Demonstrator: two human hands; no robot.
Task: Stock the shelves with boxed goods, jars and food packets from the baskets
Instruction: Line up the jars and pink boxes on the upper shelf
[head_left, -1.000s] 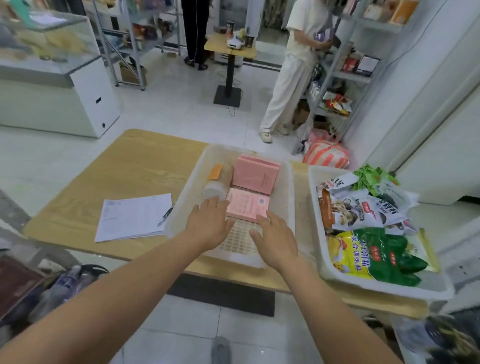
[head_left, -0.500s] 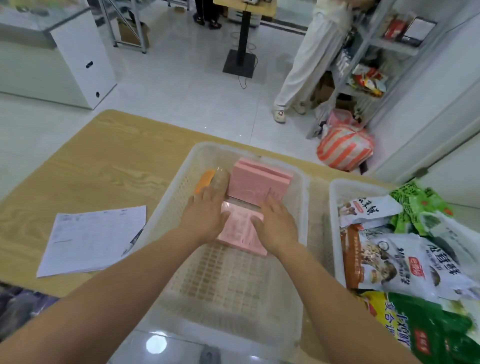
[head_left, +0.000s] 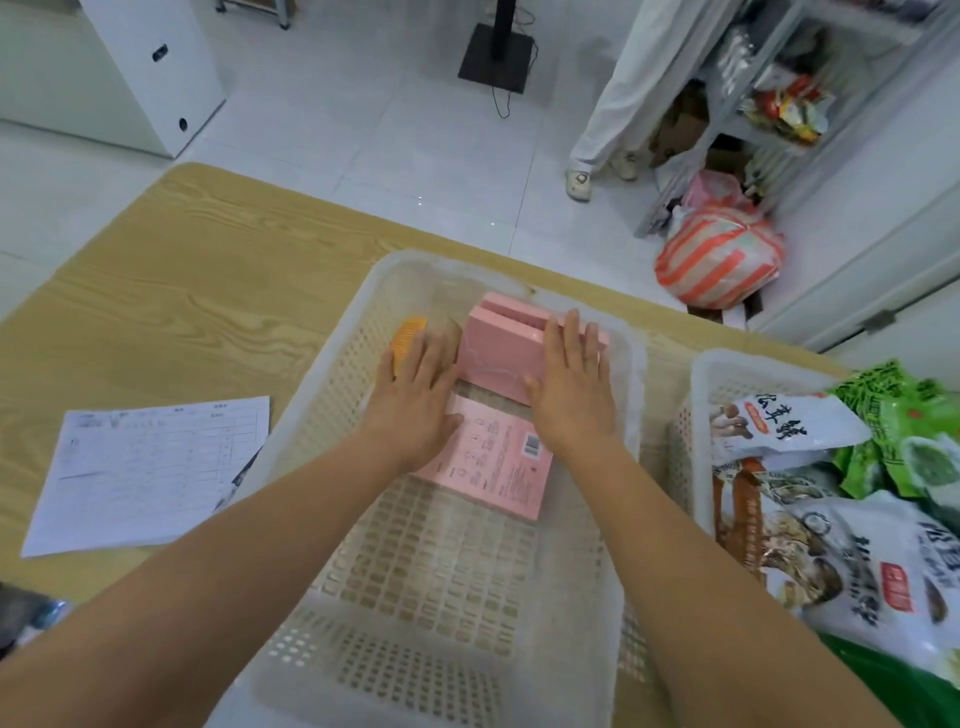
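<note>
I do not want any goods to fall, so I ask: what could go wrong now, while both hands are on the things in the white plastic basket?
1. The right hand lies flat on the upright pink cardboard boxes, not around them; lifted so, they may slip or tip.
2. The clear jar with the orange lid lies on its side at the left hand and may roll if nudged.

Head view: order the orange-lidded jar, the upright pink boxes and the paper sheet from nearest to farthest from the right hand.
1. upright pink boxes, touched by the right hand, at the basket's far end.
2. orange-lidded jar, left of the boxes, under the left hand.
3. paper sheet, far left on the table, outside the basket.
</note>
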